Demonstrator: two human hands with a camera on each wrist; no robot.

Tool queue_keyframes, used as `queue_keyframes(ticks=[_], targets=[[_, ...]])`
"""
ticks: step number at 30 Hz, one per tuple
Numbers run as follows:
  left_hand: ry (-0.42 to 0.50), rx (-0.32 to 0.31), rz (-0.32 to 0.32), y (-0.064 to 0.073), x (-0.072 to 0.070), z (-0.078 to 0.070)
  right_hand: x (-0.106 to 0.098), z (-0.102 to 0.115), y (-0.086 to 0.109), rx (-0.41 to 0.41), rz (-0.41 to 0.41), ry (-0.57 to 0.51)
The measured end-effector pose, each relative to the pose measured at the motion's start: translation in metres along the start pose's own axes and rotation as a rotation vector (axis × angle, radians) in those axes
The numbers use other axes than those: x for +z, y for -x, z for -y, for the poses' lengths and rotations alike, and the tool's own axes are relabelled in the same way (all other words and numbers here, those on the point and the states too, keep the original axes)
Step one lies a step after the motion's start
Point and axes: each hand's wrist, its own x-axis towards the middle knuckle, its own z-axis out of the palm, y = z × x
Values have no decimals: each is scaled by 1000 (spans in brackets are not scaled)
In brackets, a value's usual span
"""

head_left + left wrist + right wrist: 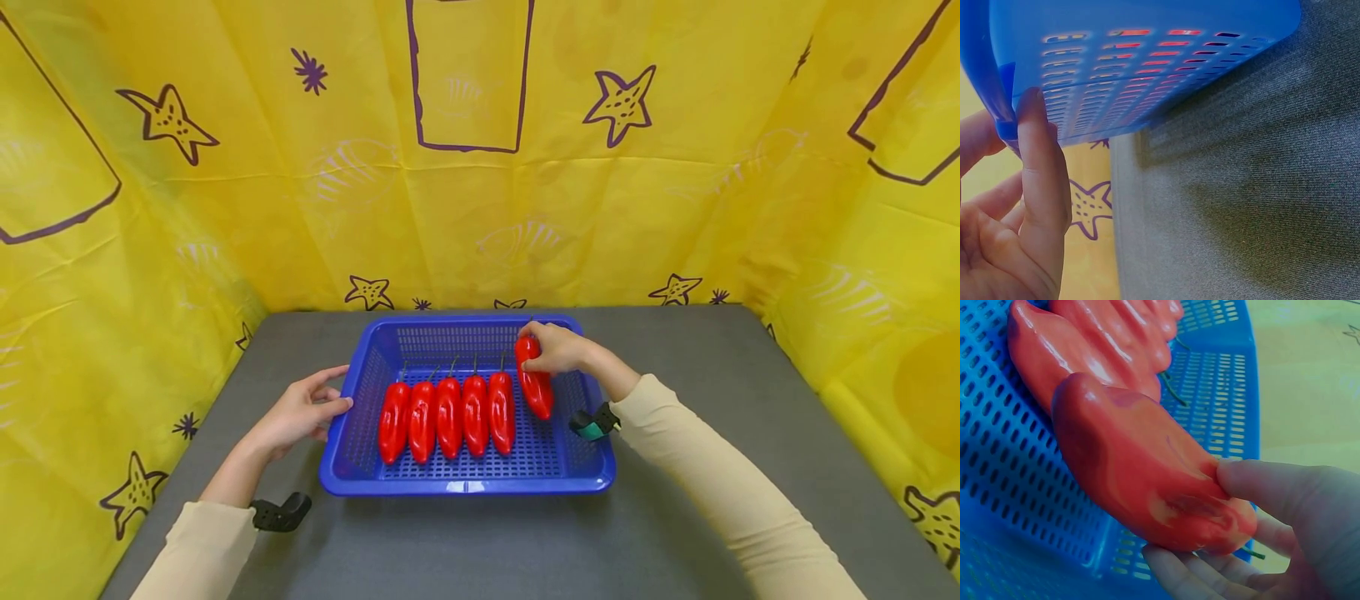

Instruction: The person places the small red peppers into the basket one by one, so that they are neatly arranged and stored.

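A blue plastic basket with slotted walls stands on the grey table. Several glossy red chili peppers lie side by side in it, their green stems pointing to the far side. At the right end, my right hand grips another red chili pepper near its stem end. The right wrist view shows thumb and fingers on opposite sides of this pepper, its tip tilted toward the row. My left hand pinches the basket's left rim; in the left wrist view the thumb presses the outside just below the rim.
Yellow cloth printed with starfish and fish hangs behind the table and along both sides. The grey tabletop extends around the basket. A black strap is at the left wrist, another strap at the right.
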Motion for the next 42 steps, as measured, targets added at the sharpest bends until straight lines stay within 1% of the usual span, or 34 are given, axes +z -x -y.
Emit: queue_keyframes(ticks=[7, 11, 15, 22, 26, 36, 42], targets=[[5, 3, 0, 1, 0, 0, 12, -1, -5, 79, 61, -43], [9, 8, 1, 1, 0, 1, 16, -1, -8, 102, 87, -48], [10, 11, 2, 1, 0, 1, 21, -1, -12, 129, 109, -23], [10, 5, 3, 1, 1, -1, 27, -2, -16, 191, 109, 50], [12, 2, 2, 1, 1, -1, 30, -4, -18, 191, 110, 72], [7, 9, -1, 0, 0, -1, 36, -6, -20, 207, 119, 23], [8, 6, -3, 0, 0, -1, 37, -4, -19, 199, 139, 35]])
